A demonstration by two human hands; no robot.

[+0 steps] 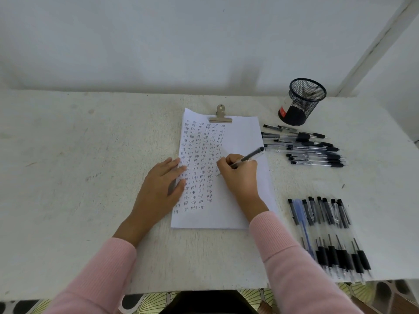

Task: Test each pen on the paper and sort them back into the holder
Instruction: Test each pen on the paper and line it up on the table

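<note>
Two hands work on a sheet of paper lying mid-tabletop, a little right of centre. The right hand is curled round a black-capped pen, pinched between thumb and fingers. The pen's tip is down at the paper beside the rightmost column of writing and its cap end slants up toward the far right corner. The left hand lies flat, fingers straight and close together. Its fingertips press on the paper's left edge and its palm is on the tabletop. Both arms wear pink ribbed sleeves.

Several columns of small handwritten "test" words fill the paper's left half, while the right half is blank. A metal bulldog clip grips the paper's far edge.

The black mesh pen holder stands near the far right corner, close to the wall, with a white-and-red label on its side. Just in front of the holder lies the far batch of pens, pointing roughly left-right, right of the paper and not touching it.

The near batch of pens lies by the front right edge. They are side by side and run roughly front-to-back, with black grips toward the front edge. One blue pen sits near that batch's left side. The two batches are well apart. The pen count is unclear because they overlap.
</note>
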